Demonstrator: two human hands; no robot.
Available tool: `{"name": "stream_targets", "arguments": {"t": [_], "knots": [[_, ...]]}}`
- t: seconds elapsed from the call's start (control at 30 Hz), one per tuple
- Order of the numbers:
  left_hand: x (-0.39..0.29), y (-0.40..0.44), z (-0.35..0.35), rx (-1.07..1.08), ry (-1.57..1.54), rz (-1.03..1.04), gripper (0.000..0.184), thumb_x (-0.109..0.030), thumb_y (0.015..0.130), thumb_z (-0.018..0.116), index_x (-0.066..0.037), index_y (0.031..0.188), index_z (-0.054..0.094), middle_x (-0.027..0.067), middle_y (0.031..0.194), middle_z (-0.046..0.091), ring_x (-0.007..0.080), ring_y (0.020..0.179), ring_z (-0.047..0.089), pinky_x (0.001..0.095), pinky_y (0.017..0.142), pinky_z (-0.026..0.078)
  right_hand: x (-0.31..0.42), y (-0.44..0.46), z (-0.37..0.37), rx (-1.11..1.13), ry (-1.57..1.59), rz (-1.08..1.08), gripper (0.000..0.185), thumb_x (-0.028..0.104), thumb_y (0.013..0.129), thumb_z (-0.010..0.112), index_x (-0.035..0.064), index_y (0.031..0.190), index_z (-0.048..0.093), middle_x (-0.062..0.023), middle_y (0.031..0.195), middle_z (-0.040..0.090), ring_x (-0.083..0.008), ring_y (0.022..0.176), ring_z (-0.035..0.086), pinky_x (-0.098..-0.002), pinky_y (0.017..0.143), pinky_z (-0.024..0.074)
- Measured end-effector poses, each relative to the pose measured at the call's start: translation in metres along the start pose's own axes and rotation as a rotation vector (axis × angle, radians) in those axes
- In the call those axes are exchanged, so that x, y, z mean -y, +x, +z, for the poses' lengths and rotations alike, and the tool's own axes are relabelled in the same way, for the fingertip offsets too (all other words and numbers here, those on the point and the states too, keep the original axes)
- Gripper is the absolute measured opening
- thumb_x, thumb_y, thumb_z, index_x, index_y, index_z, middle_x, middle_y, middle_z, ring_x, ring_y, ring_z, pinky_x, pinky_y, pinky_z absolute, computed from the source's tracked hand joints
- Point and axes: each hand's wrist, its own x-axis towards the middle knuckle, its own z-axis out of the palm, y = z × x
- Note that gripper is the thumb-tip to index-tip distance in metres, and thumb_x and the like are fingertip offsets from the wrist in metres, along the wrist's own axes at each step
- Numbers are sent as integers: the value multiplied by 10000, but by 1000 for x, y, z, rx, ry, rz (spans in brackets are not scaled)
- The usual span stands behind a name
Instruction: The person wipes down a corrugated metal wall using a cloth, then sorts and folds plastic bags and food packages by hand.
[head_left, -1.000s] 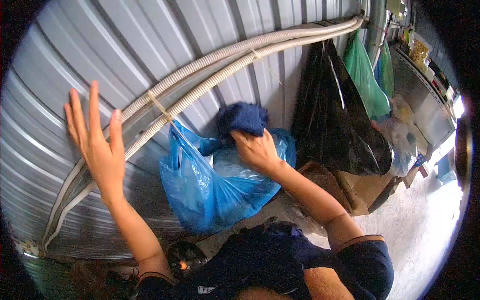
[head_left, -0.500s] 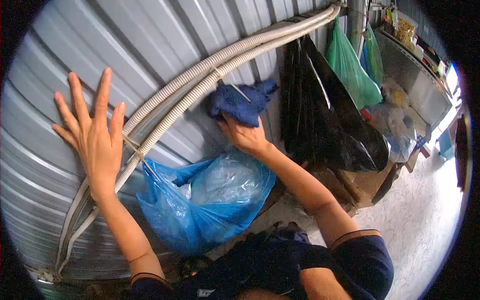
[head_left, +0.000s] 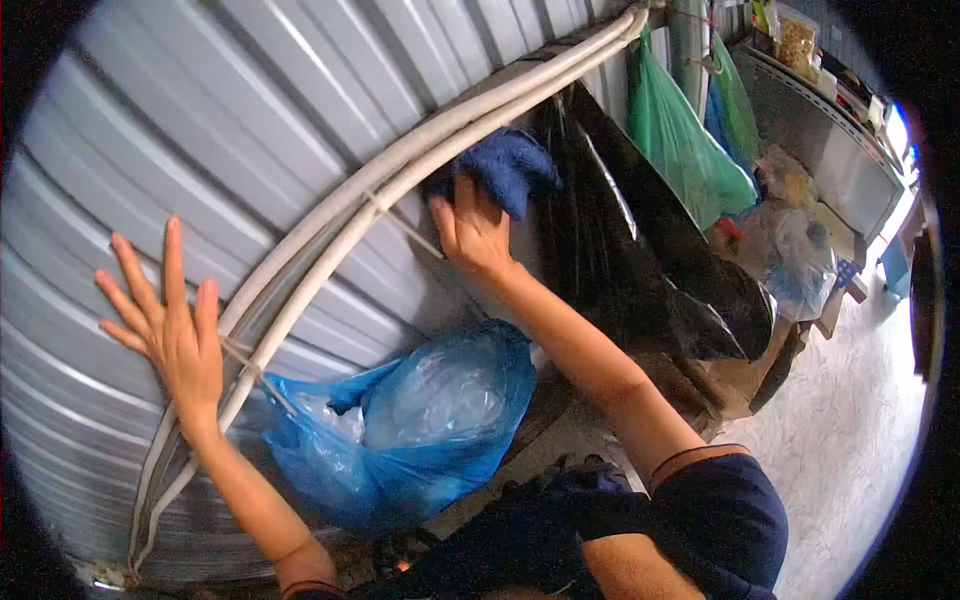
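Note:
My left hand (head_left: 183,345) lies spread on the grey corrugated metal wall (head_left: 250,130), just left of two pale hoses (head_left: 330,232). In my right hand (head_left: 474,232) is a bunched dark blue cloth (head_left: 508,170), held against the wall beneath the hoses and beside a hanging black plastic bag (head_left: 640,250). The fingers are partly covered by the cloth. A thin tie (head_left: 405,228) hangs from the hoses close to that hand. Below, between my arms, a blue plastic bag (head_left: 400,475) holds clear plastic.
Green bags (head_left: 690,150) hang beyond the black one. Further right stand a metal cabinet (head_left: 825,130) with small items on top and a clear bag (head_left: 800,265) of odds and ends. Cardboard (head_left: 690,385) lies under the black bag, near the pale floor (head_left: 830,430).
My right hand has slid the cloth rightward along the wall, nearer the black bag. The view has shifted, and my left hand appears lower, still flat on the wall.

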Motion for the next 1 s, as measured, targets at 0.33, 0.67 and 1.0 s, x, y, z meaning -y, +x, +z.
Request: {"name": "stream_targets", "arguments": {"t": [0.33,0.67,1.0], "knots": [[1,4,7,-84,83,73,533,-472,973,365,-352,1488,305,55,1604,103,397,1456,40,675,1095,10,-116,-91,-11,314,42,236,519,358,941,483,4,1320,495,-345,1199,536,-496,1087,533,-553,946,428],[4,3,13,-195,53,129,480,-439,965,412,-383,1441,397,37,1582,207,374,1453,112,658,1104,8,-159,-167,-51,661,-397,484,500,227,944,455,108,1425,381,-316,1194,558,-462,1050,585,-519,907,468],[-148,-92,-63,158,-814,164,348,-205,824,608,-197,1170,640,234,1347,452,413,1201,472,501,1013,385,-64,-144,-151,635,383,1064,638,293,889,580,17,1428,380,-213,1505,317,-327,1401,284,-397,1164,167]]}}
